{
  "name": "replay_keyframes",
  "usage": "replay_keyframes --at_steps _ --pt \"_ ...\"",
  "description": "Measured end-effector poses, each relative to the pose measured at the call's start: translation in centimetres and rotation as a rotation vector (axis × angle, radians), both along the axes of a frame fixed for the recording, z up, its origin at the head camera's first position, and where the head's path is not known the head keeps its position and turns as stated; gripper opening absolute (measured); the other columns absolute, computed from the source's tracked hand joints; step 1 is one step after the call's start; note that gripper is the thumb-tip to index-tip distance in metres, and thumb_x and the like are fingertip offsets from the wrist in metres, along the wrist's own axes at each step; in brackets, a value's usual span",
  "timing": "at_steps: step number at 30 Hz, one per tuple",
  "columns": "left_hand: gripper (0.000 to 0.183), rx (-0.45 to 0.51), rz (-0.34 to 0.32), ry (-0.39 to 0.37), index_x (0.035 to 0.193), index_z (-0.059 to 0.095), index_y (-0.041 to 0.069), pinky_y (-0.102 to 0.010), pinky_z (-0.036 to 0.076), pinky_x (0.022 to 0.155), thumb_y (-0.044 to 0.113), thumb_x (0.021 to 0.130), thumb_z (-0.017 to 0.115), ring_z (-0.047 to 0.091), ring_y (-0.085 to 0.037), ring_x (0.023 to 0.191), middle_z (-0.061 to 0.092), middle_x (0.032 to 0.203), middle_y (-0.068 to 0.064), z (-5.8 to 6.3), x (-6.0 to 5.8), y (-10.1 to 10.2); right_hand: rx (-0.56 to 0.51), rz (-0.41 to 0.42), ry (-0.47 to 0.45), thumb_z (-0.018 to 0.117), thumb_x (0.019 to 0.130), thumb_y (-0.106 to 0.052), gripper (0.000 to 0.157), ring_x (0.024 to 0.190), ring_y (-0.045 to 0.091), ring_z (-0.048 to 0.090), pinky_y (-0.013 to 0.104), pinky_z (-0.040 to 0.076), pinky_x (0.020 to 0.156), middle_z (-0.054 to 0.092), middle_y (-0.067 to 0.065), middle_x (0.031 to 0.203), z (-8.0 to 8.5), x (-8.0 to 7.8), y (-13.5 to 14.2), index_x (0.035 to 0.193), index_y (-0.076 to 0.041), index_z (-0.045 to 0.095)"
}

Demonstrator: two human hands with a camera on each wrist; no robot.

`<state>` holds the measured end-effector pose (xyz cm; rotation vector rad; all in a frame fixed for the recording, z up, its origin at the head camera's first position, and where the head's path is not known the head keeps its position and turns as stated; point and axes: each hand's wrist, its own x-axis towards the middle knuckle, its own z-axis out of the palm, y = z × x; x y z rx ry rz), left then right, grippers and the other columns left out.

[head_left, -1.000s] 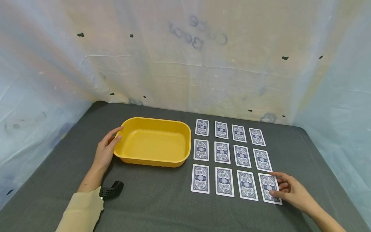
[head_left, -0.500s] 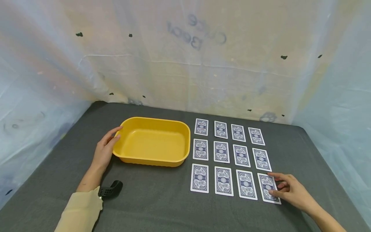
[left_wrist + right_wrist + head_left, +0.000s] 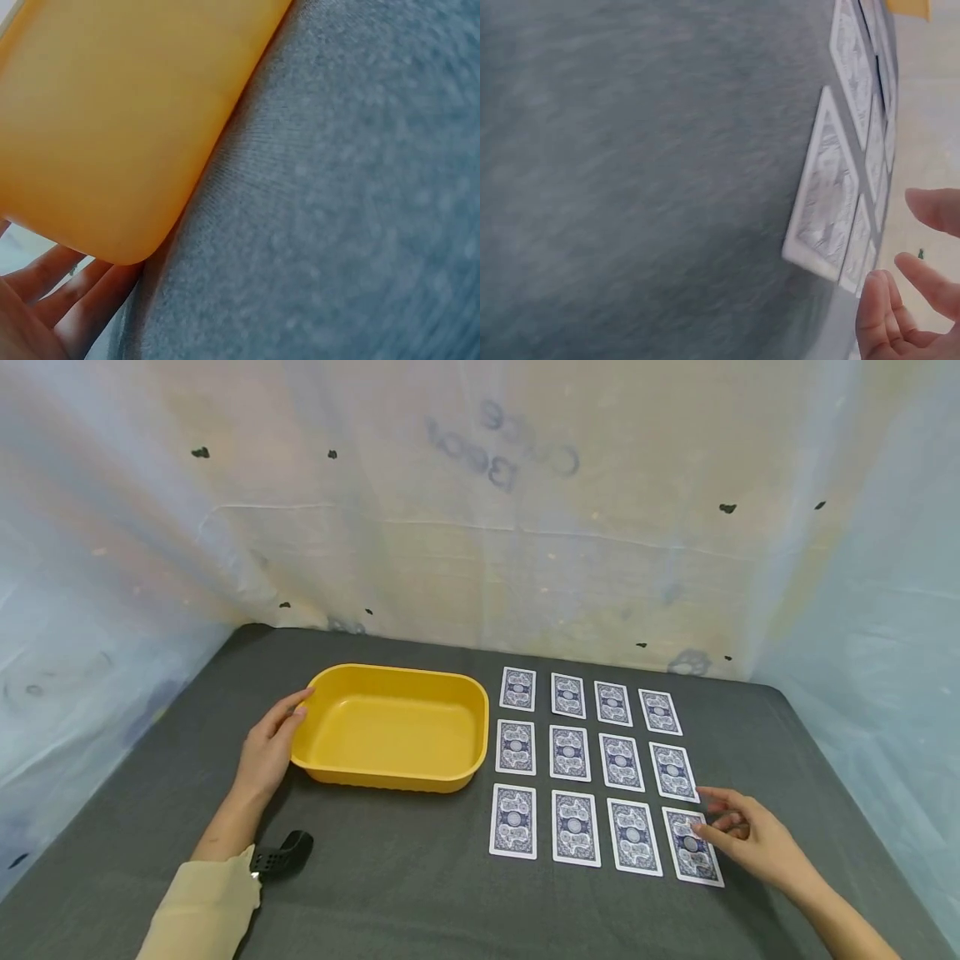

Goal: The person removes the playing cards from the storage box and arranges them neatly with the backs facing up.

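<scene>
My left hand (image 3: 262,756) holds the left end of a yellow plastic tray (image 3: 405,777), its thumb at the rim. Seen in the left wrist view, several fingers (image 3: 97,307) lie against the tray's outer end wall. Several playing cards lie face down in three rows to the right of the tray, their blue-and-white patterned backs up. Over the front-right playing card (image 3: 693,852) hovers my right hand (image 3: 765,843), thumb and index finger spread. The right wrist view shows nothing between those fingers, and the nearest card (image 3: 825,195) lies flat on the cloth.
Dark grey cloth (image 3: 375,877) covers the table. A pale plastic sheet (image 3: 480,552) with faint writing rises behind it, and more sheeting hangs at both sides. A black strap (image 3: 281,856) sticks out at the left wrist by the yellow sleeve.
My right hand has lifted off the front-right card and shifted slightly away from me, its fingertips now nearer the middle row. My left hand stays at the tray. The head view shifted slightly.
</scene>
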<state>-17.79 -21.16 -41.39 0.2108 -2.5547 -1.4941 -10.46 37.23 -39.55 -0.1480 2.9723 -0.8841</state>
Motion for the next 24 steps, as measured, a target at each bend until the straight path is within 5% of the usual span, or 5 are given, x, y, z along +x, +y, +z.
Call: replay_keyframes --at_steps 15,20,24 --pt "0.050 -0.122 -0.006 0.030 0.145 0.044 0.021 -0.017 0.039 0.075 0.045 0.101 0.038 0.053 -0.033 0.109 0.050 0.136 -0.020 0.1 0.2 -0.1 -0.077 -0.029 0.196 0.070 0.087 -0.017 0.041 0.087 -0.005 0.054 0.020 0.047 0.068 0.061 0.014 0.109 0.7 -1.4 -4.2 0.124 -0.004 0.059" --pt "0.051 -0.172 -0.018 0.044 0.148 0.038 0.023 -0.034 0.045 0.080 0.044 0.101 0.038 0.054 -0.039 0.111 0.051 0.134 -0.023 0.4 0.4 -0.1 -0.079 -0.036 0.226 0.070 0.087 -0.016 0.040 0.085 -0.007 0.051 0.020 0.047 0.068 0.060 0.013 0.107 0.6 -1.7 -5.3 0.123 -0.004 0.060" --pt "0.055 -0.261 0.063 0.075 0.151 0.031 0.021 -0.054 0.041 0.083 0.043 0.101 0.039 0.054 -0.040 0.111 0.053 0.132 -0.021 0.7 0.7 0.2 -0.058 -0.058 0.274 0.070 0.086 -0.015 0.038 0.083 -0.005 0.051 0.020 0.046 0.066 0.058 0.012 0.107 0.8 -1.9 -5.9 0.122 -0.005 0.061"
